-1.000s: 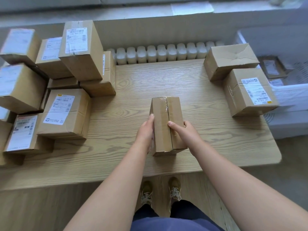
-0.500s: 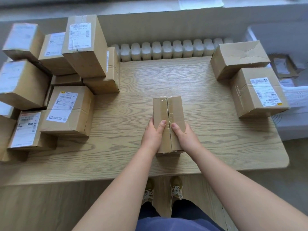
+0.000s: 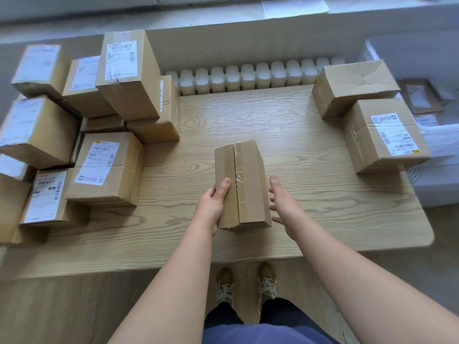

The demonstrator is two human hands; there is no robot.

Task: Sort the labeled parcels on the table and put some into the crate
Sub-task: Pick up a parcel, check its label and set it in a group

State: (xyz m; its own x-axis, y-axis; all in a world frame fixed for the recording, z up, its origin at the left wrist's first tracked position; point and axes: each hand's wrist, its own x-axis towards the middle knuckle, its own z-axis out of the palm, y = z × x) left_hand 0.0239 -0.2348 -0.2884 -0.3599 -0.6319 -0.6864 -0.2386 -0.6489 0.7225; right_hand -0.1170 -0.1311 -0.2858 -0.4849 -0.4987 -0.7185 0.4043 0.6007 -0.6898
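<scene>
The taped parcel (image 3: 248, 180) sits on the bench (image 3: 323, 199), its long axis and tape seam running away from the person. The left hand (image 3: 213, 207) grips its near left side, thumb on top. Just past the parcel's other side, the right hand (image 3: 285, 207) is open with fingers spread.

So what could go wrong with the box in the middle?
Only the left hand grips the middle parcel. The right hand is open beside it, so the parcel might tip or slip if lifted now. Its top shows tape and no label, so it could get sorted wrongly. The tall parcel stacked on others at the left might topple if bumped.
</scene>
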